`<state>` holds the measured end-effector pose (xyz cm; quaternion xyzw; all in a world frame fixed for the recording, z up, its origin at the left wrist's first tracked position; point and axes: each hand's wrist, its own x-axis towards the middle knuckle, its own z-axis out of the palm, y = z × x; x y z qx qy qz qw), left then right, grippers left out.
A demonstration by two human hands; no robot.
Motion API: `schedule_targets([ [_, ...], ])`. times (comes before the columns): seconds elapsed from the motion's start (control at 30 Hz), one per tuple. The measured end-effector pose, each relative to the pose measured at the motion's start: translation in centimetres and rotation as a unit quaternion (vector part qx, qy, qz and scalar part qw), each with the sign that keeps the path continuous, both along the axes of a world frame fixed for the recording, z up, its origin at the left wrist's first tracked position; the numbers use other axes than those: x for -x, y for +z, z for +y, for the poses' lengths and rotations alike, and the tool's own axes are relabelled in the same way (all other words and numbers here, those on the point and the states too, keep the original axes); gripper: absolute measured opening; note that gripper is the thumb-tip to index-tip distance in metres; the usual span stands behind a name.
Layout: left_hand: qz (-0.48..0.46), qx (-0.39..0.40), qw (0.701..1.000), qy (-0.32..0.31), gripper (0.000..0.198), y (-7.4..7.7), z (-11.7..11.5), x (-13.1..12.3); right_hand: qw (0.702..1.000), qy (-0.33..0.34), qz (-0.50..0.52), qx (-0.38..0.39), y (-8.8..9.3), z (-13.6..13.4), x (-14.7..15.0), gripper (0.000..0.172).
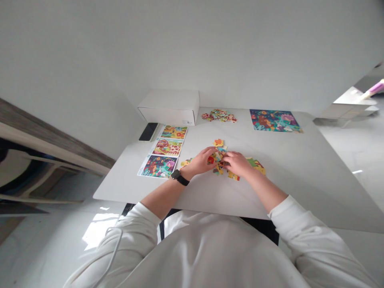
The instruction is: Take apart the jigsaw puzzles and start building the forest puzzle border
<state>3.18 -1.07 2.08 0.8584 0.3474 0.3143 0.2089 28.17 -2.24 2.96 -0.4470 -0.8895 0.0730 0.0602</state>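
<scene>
My left hand (201, 162), with a black watch on its wrist, is closed around several colourful jigsaw puzzle pieces (211, 159). Close against it, the curled fingers of my right hand (237, 163) pinch at a piece of the same bunch; the fingertips are partly hidden. Under and around both hands lie more pieces, mostly yellow: an orange one (218, 142) beyond the fingers, some yellow ones (233, 176) below my right hand. Green and yellow pieces (257, 165) show beside my right forearm, and a few (186, 162) lie left of my left hand.
Three picture cards (159, 166) form a column on the left of the white table (300, 172). Behind them are a phone (148, 132) and a white box (169, 106). A heap of reddish pieces (220, 115) and an assembled dark blue puzzle (274, 121) lie near the wall.
</scene>
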Motion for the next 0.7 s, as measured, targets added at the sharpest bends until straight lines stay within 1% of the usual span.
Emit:
schedule_targets([
  [0.07,0.027,-0.015,1.000,0.002,0.066,0.3,-0.3,1.0,1.000,0.023,0.011,-0.009,-0.2,0.6,-0.6,0.021],
  [0.2,0.130,-0.023,0.989,0.066,0.071,0.8,-1.4,5.0,0.994,0.074,0.060,-0.053,-0.7,0.9,-1.3,0.017],
  [0.3,0.208,0.004,0.973,0.099,0.079,0.8,-2.6,8.0,0.982,0.087,0.135,-0.104,-0.8,0.5,-1.8,0.023],
  [0.37,0.244,0.031,0.963,0.107,0.074,0.9,-3.3,9.3,0.973,0.080,0.177,-0.126,-0.6,0.3,-2.3,0.026],
  [0.43,0.263,0.045,0.957,0.110,0.064,1.2,-3.8,9.9,0.967,0.063,0.207,-0.133,-0.1,0.1,-2.8,0.026],
  [0.5,0.271,0.049,0.955,0.107,0.058,1.5,-3.9,9.9,0.961,0.030,0.235,-0.139,0.4,-0.1,-3.1,0.026],
  [0.6,0.274,0.046,0.956,0.098,0.056,1.9,-3.6,9.5,0.948,-0.037,0.266,-0.169,0.8,-0.4,-2.3,0.026],
  [0.63,0.275,0.042,0.956,0.095,0.056,1.9,-3.5,9.4,0.948,-0.048,0.261,-0.173,0.7,-0.6,-1.7,0.025],
  [0.7,0.271,0.026,0.958,0.093,0.056,1.9,-3.3,9.1,0.961,-0.032,0.223,-0.158,0.0,-0.9,-0.4,0.022],
])
